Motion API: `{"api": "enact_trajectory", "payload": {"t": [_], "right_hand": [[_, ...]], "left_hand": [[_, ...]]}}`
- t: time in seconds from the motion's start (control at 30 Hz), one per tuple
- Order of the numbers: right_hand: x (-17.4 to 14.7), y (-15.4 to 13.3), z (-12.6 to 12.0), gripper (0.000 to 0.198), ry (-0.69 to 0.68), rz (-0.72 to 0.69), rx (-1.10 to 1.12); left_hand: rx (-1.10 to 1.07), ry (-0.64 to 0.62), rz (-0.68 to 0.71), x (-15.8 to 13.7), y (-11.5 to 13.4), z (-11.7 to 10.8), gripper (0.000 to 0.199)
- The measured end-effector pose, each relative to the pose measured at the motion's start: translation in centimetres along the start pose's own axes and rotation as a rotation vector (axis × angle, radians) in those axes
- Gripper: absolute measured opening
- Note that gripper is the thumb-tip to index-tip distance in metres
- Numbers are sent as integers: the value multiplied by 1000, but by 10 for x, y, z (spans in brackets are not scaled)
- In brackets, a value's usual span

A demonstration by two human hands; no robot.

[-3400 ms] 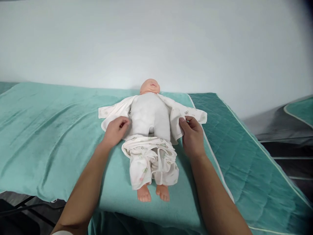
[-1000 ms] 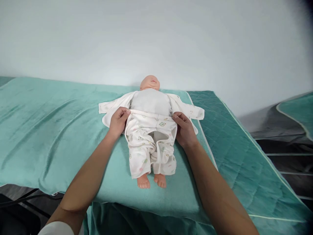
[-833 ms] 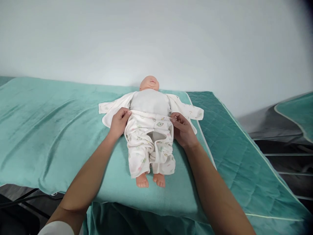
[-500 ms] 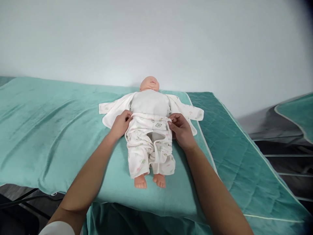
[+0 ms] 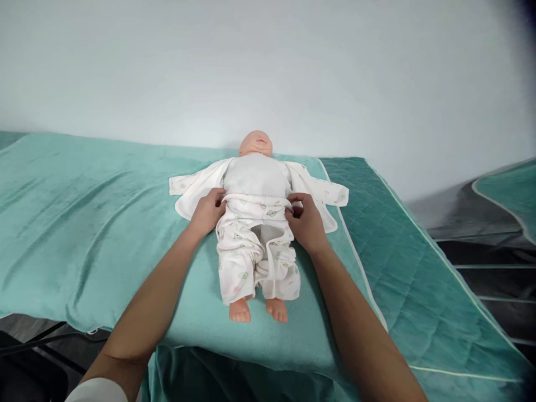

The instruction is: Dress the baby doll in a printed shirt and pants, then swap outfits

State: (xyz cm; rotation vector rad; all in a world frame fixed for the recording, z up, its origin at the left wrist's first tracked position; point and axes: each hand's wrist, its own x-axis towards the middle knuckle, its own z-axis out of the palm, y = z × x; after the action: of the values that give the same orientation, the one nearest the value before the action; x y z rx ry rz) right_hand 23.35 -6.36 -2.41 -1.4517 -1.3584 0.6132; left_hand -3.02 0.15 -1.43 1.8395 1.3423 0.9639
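A baby doll (image 5: 256,173) lies on its back, head toward the wall and bare feet toward me. White printed baby pants (image 5: 240,251) cover its legs up to the waist, with an opening at the crotch. My left hand (image 5: 208,212) pinches the waistband at the doll's hip on the left side. On the opposite hip my right hand (image 5: 306,220) grips the same waistband, its fingertips partly hidden by the cloth. Beneath the doll a white baby jacket (image 5: 310,187) is spread open, its sleeves stretched out to both sides.
A light green blanket (image 5: 104,234) covers the bed under the doll. To the right lies a darker quilted cover (image 5: 410,268). A pale wall (image 5: 268,67) rises behind. Metal bars (image 5: 489,267) show at the far right, and a dark object (image 5: 29,363) stands at the lower left.
My right hand has shifted slightly left and inward at the waistband. The doll's foot on the right has moved a little to the right. My left hand has barely moved.
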Motion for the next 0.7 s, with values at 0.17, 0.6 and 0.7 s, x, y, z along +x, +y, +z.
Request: {"api": "enact_trajectory", "payload": {"t": [0.17,0.6,0.7], "right_hand": [[10,10,-2,30,-35,84,-7],[9,0,-12,37,-349,314,334],[9,0,-12,46,-324,336,297]], "left_hand": [[-312,-106,-158,5,-5,3,41],[-842,-328,-440,4,15,-1,37],[-891,-299,-430,5,12,0,37]]}}
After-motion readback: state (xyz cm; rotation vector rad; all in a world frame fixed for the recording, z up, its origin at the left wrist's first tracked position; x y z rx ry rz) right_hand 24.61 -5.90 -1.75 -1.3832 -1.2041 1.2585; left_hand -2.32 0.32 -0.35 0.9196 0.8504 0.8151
